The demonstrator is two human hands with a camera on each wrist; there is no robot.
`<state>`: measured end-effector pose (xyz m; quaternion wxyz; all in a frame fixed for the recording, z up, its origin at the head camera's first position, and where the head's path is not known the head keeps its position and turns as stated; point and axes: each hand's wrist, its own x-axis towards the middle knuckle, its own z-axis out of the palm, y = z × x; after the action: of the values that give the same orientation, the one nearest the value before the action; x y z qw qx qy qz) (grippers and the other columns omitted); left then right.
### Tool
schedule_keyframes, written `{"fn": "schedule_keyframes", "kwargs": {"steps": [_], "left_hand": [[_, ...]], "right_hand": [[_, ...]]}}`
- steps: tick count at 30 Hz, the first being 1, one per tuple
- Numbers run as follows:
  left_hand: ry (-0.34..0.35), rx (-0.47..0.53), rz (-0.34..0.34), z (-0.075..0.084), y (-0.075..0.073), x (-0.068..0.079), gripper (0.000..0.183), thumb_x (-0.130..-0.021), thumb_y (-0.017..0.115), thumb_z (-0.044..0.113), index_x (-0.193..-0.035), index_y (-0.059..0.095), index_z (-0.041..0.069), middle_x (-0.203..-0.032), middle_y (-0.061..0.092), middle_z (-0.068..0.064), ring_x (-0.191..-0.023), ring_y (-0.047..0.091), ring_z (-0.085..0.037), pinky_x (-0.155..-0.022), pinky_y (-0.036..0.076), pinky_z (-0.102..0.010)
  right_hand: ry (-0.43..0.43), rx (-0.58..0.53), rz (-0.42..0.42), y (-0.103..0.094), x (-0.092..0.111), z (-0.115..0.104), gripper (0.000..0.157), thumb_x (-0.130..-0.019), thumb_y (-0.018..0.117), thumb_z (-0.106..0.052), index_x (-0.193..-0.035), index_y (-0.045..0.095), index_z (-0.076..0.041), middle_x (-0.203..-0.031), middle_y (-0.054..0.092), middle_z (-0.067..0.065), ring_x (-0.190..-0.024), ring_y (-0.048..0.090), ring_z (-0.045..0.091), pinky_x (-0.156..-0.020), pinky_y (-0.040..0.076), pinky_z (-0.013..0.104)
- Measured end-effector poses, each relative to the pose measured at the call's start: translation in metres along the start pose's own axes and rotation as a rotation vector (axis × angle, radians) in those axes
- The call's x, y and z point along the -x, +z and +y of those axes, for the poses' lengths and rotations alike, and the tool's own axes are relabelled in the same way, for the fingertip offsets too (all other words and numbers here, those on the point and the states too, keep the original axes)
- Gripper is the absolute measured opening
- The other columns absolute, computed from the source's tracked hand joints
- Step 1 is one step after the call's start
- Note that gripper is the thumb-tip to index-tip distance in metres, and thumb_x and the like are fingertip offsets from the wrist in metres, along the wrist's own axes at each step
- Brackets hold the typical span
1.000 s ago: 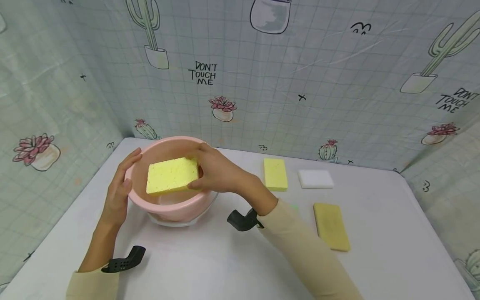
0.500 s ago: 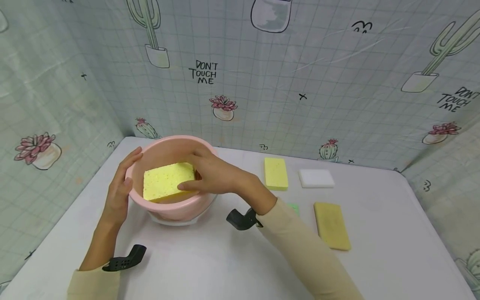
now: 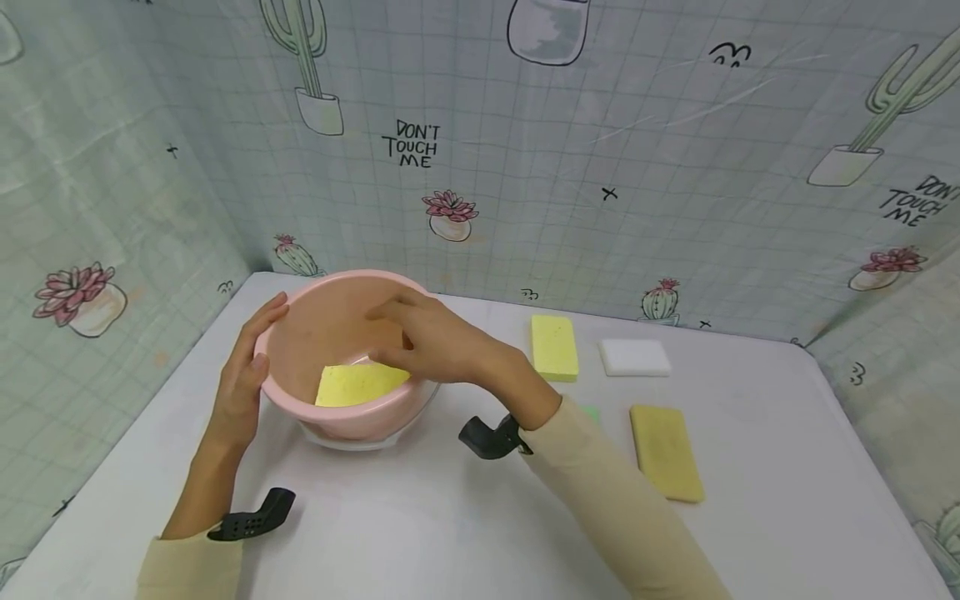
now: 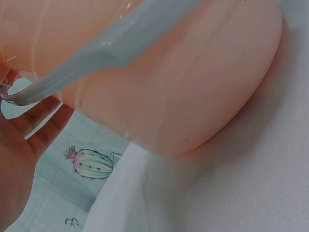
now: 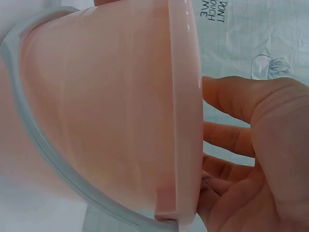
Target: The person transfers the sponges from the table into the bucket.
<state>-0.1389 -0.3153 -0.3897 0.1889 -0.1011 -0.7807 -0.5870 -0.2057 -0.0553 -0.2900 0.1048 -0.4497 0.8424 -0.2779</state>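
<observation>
A pink bucket (image 3: 356, 423) with a pale grey handle (image 5: 53, 159) stands at the left of the white table. Inside it lies a yellow sponge (image 3: 356, 385), its lower part hidden by the near rim. My left hand (image 3: 238, 387) rests against the bucket's left side, thumb and fingertips at the rim. In the left wrist view its fingers (image 4: 50, 130) reach fairly straight to the bucket's wall. Over the bucket's mouth, above the sponge, is my right hand (image 3: 438, 340), fingers and thumb apart with nothing between them.
Right of the bucket lie a light yellow sponge (image 3: 555, 348), a white rectangular block (image 3: 634, 357) and a darker yellow sponge (image 3: 666, 454). A bit of something green (image 3: 591, 413) peeks from behind the right sleeve. A cactus-print sheet (image 3: 510, 167) hangs behind the table.
The right hand has lowered the yellow sponge into the bucket and let it go; the sponge now sits deeper inside. The left hand has stayed at the rim.
</observation>
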Motion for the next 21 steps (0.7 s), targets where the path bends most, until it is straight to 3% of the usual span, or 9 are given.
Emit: {"fn": "schedule_keyframes", "kwargs": {"steps": [5, 11, 16, 21], "left_hand": [[0.014, 0.027, 0.004, -0.001, 0.0, -0.001, 0.054, -0.094, 0.038, 0.031, -0.145, 0.04, 0.015, -0.155, 0.025, 0.001, -0.142, 0.017, -0.018, -0.111, 0.018, -0.037], [0.015, 0.022, 0.004, 0.001, 0.0, 0.0, 0.053, -0.095, 0.039, 0.033, -0.145, 0.04, 0.015, -0.155, 0.025, 0.001, -0.142, 0.018, -0.018, -0.111, 0.02, -0.037], [0.017, 0.024, 0.003, 0.002, 0.0, 0.0, 0.054, -0.095, 0.039, 0.033, -0.145, 0.04, 0.014, -0.155, 0.025, 0.001, -0.141, 0.019, -0.019, -0.111, 0.021, -0.037], [0.006, 0.042, 0.02, 0.0, 0.002, 0.0, 0.054, -0.094, 0.041, 0.033, -0.144, 0.042, 0.015, -0.155, 0.027, 0.001, -0.141, 0.021, -0.019, -0.111, 0.023, -0.037]], "right_hand": [[-0.008, 0.014, 0.093, -0.005, 0.009, 0.002, 0.042, -0.093, 0.061, -0.026, -0.132, 0.054, -0.01, -0.122, 0.05, 0.002, -0.077, 0.051, 0.008, -0.072, 0.043, 0.022], [-0.016, -0.036, 0.204, -0.01, 0.026, 0.012, 0.036, -0.093, 0.06, -0.019, -0.128, 0.059, -0.009, -0.107, 0.055, 0.003, -0.076, 0.05, 0.01, -0.066, 0.044, 0.023], [-0.021, -0.039, 0.28, -0.01, 0.043, 0.028, 0.035, -0.093, 0.062, -0.019, -0.126, 0.06, -0.008, -0.109, 0.057, 0.003, -0.076, 0.051, 0.01, -0.064, 0.046, 0.024], [0.031, -0.035, 0.314, -0.011, 0.064, 0.042, 0.038, -0.092, 0.064, -0.02, -0.128, 0.06, -0.01, -0.113, 0.057, -0.001, -0.076, 0.053, 0.009, -0.067, 0.049, 0.026]]}}
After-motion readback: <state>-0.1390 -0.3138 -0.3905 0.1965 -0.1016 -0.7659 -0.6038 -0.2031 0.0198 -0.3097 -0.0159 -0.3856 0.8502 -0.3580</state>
